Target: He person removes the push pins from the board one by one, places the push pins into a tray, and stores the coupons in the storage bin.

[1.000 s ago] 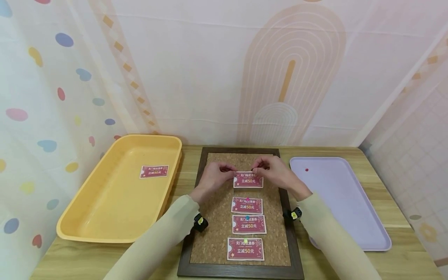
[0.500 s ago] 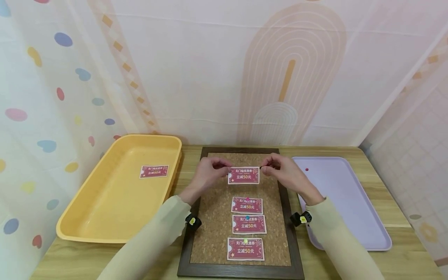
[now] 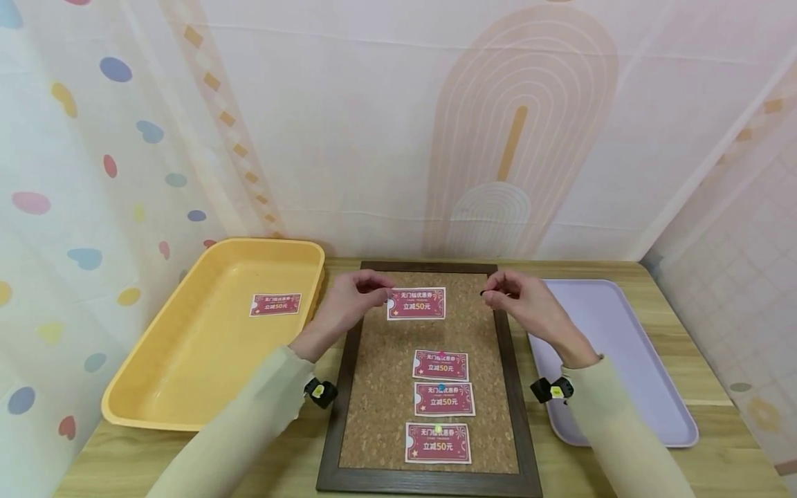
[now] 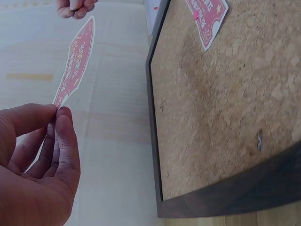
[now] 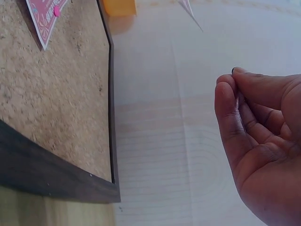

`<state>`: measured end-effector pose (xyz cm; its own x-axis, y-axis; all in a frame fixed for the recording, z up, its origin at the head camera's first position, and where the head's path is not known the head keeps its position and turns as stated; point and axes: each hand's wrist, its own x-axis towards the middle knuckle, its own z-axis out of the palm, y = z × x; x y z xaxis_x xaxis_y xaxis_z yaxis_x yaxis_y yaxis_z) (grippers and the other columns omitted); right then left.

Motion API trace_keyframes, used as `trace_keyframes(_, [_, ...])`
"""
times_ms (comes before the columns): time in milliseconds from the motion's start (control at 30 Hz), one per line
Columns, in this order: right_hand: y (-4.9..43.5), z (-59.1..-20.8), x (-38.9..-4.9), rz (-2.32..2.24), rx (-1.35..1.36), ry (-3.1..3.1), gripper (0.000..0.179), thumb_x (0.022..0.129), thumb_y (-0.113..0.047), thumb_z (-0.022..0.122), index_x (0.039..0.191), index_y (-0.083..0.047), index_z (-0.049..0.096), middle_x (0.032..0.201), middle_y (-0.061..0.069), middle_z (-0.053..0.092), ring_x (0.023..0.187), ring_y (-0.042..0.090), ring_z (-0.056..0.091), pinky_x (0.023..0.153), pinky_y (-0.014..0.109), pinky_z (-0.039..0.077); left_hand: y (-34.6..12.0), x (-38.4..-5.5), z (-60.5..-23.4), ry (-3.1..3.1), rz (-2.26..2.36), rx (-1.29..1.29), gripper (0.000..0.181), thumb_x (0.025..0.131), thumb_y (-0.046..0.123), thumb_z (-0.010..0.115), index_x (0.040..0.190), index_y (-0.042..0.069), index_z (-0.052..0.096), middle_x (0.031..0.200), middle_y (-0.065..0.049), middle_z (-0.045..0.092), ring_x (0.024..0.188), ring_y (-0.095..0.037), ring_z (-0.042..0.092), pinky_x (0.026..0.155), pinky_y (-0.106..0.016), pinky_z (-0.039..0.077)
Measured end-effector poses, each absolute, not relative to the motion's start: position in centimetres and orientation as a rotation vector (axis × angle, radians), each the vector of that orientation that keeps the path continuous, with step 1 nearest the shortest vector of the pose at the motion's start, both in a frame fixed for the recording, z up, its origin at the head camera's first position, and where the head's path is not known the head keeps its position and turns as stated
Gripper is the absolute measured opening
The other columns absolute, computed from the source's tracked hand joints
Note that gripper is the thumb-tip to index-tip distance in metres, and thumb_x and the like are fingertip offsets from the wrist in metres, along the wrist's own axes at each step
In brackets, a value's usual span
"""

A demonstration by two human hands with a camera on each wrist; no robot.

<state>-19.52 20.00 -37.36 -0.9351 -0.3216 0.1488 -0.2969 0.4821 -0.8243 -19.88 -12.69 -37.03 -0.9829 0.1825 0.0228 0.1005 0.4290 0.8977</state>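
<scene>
My left hand [image 3: 345, 308] pinches the left edge of a red coupon [image 3: 416, 304] between thumb and fingertips, holding it up over the upper part of the framed corkboard [image 3: 373, 415]. In the left wrist view the coupon [image 4: 75, 66] bends slightly and stands off the cork. Over the board's upper right corner, my right hand [image 3: 535, 308] pinches a small black pushpin [image 3: 483, 292], mostly hidden by the fingertips. Below, several coupons are pinned in a column: one with a pink pin [image 3: 441, 354], one blue [image 3: 441, 387], one yellow-green [image 3: 438, 429].
A yellow tray [image 3: 187, 408] at the left holds one coupon [image 3: 275, 304]. To the right lies a lilac tray [image 3: 623, 387], partly under the right forearm. A patterned curtain [image 3: 373, 138] rises behind the wooden table [image 3: 735, 443].
The left hand has carried the coupon up and left. The right hand has moved away from the coupon to the right with the black pushpin, and the coupon's right edge is now free.
</scene>
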Motion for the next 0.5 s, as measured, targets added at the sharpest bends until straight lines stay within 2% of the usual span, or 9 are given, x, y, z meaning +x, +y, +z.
trace_keyframes(200, [21.2,-37.1,-19.3,-1.495,-0.538,2.704,0.013,0.101,-0.015,0.069,0.106,-0.003,0.068,0.094,0.011,0.071,0.085,0.017,0.065,0.073,0.026,0.049,-13.8,-19.8,-36.4,2.643,1.597,0.284,0.018,0.098,0.013,0.070,0.113,0.007,0.077,0.111,-0.009,0.074,0.094,-0.022,0.065,0.081,-0.033,0.054])
trace_keyframes(400, [22.6,-37.3,-19.2,-1.465,-0.493,2.745,0.013,0.101,-0.017,0.069,0.105,-0.005,0.067,0.092,0.010,0.070,0.082,0.015,0.064,0.072,0.027,0.049,-15.0,-19.7,-36.0,2.678,1.576,0.243,0.017,0.097,0.015,0.071,0.112,0.008,0.078,0.111,-0.007,0.074,0.096,-0.023,0.064,0.083,-0.035,0.053])
trace_keyframes(500, [23.3,-37.4,-19.1,-1.462,-0.475,2.764,0.011,0.101,-0.016,0.069,0.105,-0.006,0.067,0.090,0.008,0.069,0.080,0.015,0.062,0.072,0.027,0.048,-15.7,-19.7,-35.9,2.660,1.592,0.223,0.018,0.098,0.015,0.071,0.113,0.007,0.077,0.112,-0.009,0.075,0.098,-0.027,0.067,0.086,-0.039,0.055])
